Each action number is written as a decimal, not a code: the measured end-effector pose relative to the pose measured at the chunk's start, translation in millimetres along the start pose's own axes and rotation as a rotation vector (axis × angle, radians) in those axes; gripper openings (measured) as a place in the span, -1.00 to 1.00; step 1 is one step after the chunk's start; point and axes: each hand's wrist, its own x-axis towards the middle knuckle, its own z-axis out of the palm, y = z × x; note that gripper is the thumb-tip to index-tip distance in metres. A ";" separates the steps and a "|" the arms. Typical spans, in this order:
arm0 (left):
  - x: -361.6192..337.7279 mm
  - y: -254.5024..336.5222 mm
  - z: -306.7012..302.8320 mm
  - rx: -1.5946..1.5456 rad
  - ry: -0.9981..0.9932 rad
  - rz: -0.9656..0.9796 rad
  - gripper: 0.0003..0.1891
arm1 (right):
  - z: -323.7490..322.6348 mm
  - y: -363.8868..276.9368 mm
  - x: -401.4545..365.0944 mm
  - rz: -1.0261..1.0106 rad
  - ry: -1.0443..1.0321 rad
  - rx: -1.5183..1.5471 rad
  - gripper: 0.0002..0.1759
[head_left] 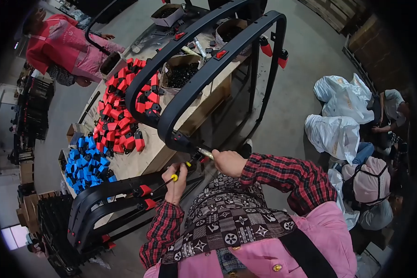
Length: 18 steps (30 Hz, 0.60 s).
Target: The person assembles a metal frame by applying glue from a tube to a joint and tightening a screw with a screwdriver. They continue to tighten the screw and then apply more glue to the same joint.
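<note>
My left hand (175, 181) is closed around a slim black-and-yellow tool (174, 177), its dark shaft pointing down-left toward red clips (146, 190) on a lower black frame (90, 197). Close by, my right hand (229, 163) grips a pale cylindrical handle (205, 153), whose far end meets the lower corner of a large curved black tubular frame (171, 111). The kind of tool behind that handle I cannot tell. A red-and-black part (204, 159) shows at that corner, between my hands. The upper frame leans over the table and carries red clips along its bars.
On the wooden table (141, 164) lie piles of red-and-black parts (120, 106) and blue-and-black parts (88, 162). A box of small black pieces (180, 74) stands behind. A person in red (65, 51) is across the table; white sacks (338, 120) and seated people are at right.
</note>
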 end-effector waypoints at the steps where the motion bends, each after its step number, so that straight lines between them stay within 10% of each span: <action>1: -0.6 -0.1 -0.5 0.002 0.000 -0.004 -0.87 | -5.5 -3.6 -1.8 0.009 -0.004 0.001 -0.80; 8: 0.9 -2.9 -0.7 0.013 0.022 0.077 -0.90 | -41.9 -25.4 19.9 -0.044 -0.198 -0.078 -0.75; 11: 4.3 -2.3 -0.8 0.006 0.016 0.117 -0.95 | -60.8 -29.4 55.9 -0.069 -0.651 -0.257 -0.75; 18: 4.3 5.0 -1.9 0.006 0.078 0.168 -0.93 | -64.9 -37.4 33.6 0.128 -0.507 0.012 -0.75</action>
